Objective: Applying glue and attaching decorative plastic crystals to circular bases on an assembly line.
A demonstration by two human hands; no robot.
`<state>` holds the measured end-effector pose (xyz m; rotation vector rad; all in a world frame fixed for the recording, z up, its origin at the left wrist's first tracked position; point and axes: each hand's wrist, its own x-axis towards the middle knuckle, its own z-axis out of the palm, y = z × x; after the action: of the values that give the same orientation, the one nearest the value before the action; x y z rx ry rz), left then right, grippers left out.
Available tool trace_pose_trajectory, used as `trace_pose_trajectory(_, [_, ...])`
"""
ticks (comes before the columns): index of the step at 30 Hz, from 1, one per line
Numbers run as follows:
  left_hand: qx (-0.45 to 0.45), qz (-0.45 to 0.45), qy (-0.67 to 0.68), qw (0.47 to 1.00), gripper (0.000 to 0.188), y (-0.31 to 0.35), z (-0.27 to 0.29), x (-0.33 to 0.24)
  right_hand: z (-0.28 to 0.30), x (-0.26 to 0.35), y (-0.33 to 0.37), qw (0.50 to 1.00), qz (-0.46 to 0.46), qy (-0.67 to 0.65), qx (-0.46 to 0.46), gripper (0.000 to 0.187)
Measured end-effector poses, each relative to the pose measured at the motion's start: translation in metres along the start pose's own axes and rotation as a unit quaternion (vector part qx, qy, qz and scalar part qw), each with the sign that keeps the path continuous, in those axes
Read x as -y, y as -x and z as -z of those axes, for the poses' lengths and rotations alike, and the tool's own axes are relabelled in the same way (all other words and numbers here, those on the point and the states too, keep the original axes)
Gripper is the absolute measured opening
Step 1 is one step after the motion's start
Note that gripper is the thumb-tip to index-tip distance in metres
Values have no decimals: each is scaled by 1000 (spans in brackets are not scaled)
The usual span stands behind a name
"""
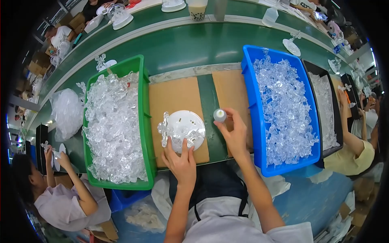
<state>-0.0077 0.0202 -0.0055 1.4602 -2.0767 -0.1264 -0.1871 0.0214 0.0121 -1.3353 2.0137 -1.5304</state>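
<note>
A white round plate [186, 117] with small slots lies on a cardboard sheet in front of me. Clear plastic pieces are on it, and one clear branched plastic part [163, 129] stands out at its left edge. My left hand [179, 162] rests against the plate's near edge, fingers stretched and apart, touching the plate and the clear piece there. To the right of the plate, my right hand [235, 131] pinches a small whitish bottle [220, 115] between thumb and fingers, its top facing up. The bottle is held apart from the plate.
A green bin [146, 121] on the left and a blue bin [259, 137] on the right hold heaps of clear plastic parts. Beyond the blue one is a black tray [338, 129]. A filled plastic bag [67, 113] lies at left. Co-workers sit on both sides.
</note>
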Motion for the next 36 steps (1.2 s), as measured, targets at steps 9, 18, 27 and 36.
trace_pose_trajectory(9, [1, 5, 1, 1000, 29, 0, 4, 1, 35, 33, 62, 982, -20, 112, 149, 43])
trace_pose_trajectory(18, [4, 12, -1, 1000, 30, 2, 2, 0, 23, 29, 69, 979, 25, 127, 157, 44])
trace_pose_trajectory(27, [8, 24, 0, 1000, 29, 2, 1, 0, 20, 29, 69, 982, 24, 104, 155, 46])
trace_pose_trajectory(36, [3, 28, -3, 1000, 29, 3, 1, -2, 18, 27, 68, 984, 20, 96, 147, 45])
